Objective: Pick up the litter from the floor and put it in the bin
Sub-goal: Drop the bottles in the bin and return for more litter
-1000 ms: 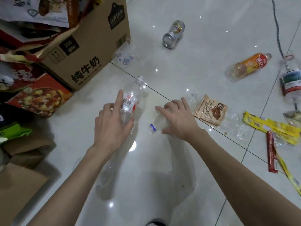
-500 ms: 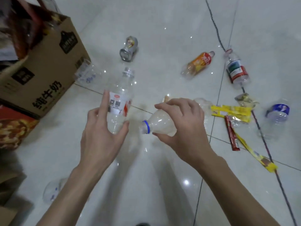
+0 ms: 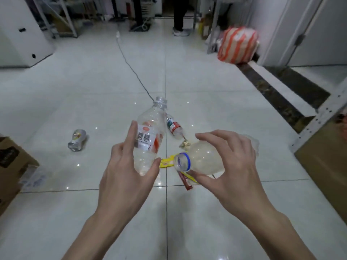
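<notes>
While both hands hang above the white tiled floor (image 3: 206,102), each holds an empty plastic bottle clear of the ground. The left hand (image 3: 124,177) wraps the lower half of a clear bottle (image 3: 150,136), with the thumb on the near right side and the index finger stretched straight up along the label's edge. This bottle rises out of the top of the hand, tilted slightly right, its open, capless neck pointing away. It is transparent and ribbed, with a white label carrying a red-orange patch and two small square codes. The right hand (image 3: 231,166) arches over a cloudy bottle (image 3: 202,160) from above, fingers curved across its top and thumb beneath. That bottle lies nearly level under the palm, its mouth pointing left toward the left thumb, near it but apart. It is milky, capless, with a blue ring round the neck. On the floor below, between the hands, lie a yellow wrapper (image 3: 167,162) and a red wrapper (image 3: 185,182). Farther off lies a small bottle (image 3: 173,127) with a green and red label. A dented silver can (image 3: 77,140) lies to the left, beyond a cardboard box (image 3: 13,162) at the left edge.
</notes>
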The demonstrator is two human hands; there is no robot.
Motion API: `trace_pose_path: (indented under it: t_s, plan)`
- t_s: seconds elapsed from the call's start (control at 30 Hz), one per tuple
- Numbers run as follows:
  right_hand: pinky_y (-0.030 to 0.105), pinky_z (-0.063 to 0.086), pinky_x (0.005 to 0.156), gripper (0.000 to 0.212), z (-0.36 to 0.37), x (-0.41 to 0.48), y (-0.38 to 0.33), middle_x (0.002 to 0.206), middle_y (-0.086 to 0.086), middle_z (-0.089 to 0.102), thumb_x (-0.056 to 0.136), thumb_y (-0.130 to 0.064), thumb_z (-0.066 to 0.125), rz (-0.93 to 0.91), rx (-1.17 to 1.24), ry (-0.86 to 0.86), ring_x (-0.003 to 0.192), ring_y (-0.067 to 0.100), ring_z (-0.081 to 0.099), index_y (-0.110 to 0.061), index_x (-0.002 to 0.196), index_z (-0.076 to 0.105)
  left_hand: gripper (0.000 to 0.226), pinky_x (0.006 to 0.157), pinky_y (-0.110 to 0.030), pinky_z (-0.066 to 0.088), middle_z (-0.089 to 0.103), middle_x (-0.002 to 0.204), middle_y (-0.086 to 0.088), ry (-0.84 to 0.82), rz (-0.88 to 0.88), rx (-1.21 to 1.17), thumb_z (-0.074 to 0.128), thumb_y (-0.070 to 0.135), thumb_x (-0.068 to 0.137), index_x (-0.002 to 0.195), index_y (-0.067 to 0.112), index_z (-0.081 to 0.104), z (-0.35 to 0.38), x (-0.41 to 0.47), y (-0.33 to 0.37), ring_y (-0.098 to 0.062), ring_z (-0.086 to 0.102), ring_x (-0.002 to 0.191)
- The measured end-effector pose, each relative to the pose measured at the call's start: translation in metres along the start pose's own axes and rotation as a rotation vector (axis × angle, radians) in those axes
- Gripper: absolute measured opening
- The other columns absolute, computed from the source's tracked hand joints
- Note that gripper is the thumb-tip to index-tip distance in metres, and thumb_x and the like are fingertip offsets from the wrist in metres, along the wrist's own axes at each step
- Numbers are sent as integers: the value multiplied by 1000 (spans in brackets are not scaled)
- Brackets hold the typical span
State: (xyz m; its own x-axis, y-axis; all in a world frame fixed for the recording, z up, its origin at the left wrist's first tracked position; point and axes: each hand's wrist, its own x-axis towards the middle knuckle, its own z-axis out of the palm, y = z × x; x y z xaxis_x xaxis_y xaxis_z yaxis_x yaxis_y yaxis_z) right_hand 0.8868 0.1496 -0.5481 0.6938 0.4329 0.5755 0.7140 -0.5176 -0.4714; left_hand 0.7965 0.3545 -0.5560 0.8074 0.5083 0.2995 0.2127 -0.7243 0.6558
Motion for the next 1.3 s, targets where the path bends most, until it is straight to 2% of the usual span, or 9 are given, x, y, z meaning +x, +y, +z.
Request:
trace_pose_path:
  t_s: [0.1, 0.23, 0.4, 0.7, 0.9, 1.03, 1.17, 1.23, 1.3]
  plan:
    - [37, 37, 102, 69, -53, -17, 16, 127, -14, 52, 69, -53, 77, 54, -61, 67, 116, 19, 46, -43, 133, 53, 97, 89, -46, 53, 45, 135, 12, -62, 112, -26, 70, 51, 81, 147, 62, 0, 15, -4, 57, -16, 57, 118]
    - [33, 31, 102, 69, -128, -46, 33, 126, -12, 53, 67, -50, 79, 150, -160, 181, 116, 17, 44, -40, 131, 57, 96, 81, -33, 48, 46, 128, 14, -167, 267, -51, 68, 53, 82, 146, 63, -3, 36, -13, 132, -7, 59, 104]
    - [30, 30, 105, 72, -229, -102, 39, 128, -12, 52, 69, -48, 88, 293, -305, 264, 121, 14, 39, -38, 133, 57, 95, 85, -44, 53, 47, 127, 10, -333, 467, -90, 66, 53, 82, 148, 61, -1, 61, -48, 233, -18, 59, 108]
    - [34, 32, 102, 69, -385, -263, 31, 125, -7, 55, 70, -50, 84, 651, -659, 465, 116, 23, 48, -36, 133, 60, 95, 82, -41, 53, 49, 128, 5, -699, 804, -235, 67, 54, 81, 152, 55, 4, 127, -176, 389, -18, 61, 104]
    - [31, 28, 109, 68, -443, -384, -24, 128, -7, 53, 72, -51, 82, 860, -825, 608, 121, 23, 46, -35, 134, 58, 95, 84, -41, 51, 51, 128, 10, -951, 1050, -330, 69, 54, 77, 149, 59, 8, 141, -292, 448, -20, 61, 107]
    - [42, 32, 110, 70, -464, -462, -76, 132, -1, 54, 73, -47, 84, 1019, -979, 677, 124, 29, 47, -32, 135, 58, 95, 84, -39, 49, 50, 120, 14, -1125, 1146, -398, 70, 55, 74, 147, 63, 9, 141, -376, 469, -15, 61, 106]
    - [50, 36, 106, 68, -476, -528, -129, 132, -1, 54, 75, -51, 83, 1182, -1103, 732, 124, 29, 49, -31, 136, 58, 92, 89, -46, 52, 50, 121, 12, -1273, 1258, -463, 68, 63, 77, 146, 64, 7, 134, -461, 488, -19, 60, 108]
    - [51, 38, 104, 68, -478, -560, -155, 131, -3, 54, 75, -51, 83, 1269, -1143, 776, 125, 28, 50, -32, 136, 57, 91, 92, -42, 49, 45, 121, 15, -1361, 1298, -486, 66, 61, 78, 145, 65, 4, 129, -502, 494, -16, 56, 112]
    - [52, 41, 101, 69, -476, -589, -179, 129, -4, 55, 74, -50, 83, 1333, -1157, 843, 123, 25, 51, -32, 135, 57, 93, 87, -32, 42, 39, 119, 17, -1431, 1345, -496, 65, 58, 79, 147, 62, 2, 122, -540, 498, -8, 51, 109]
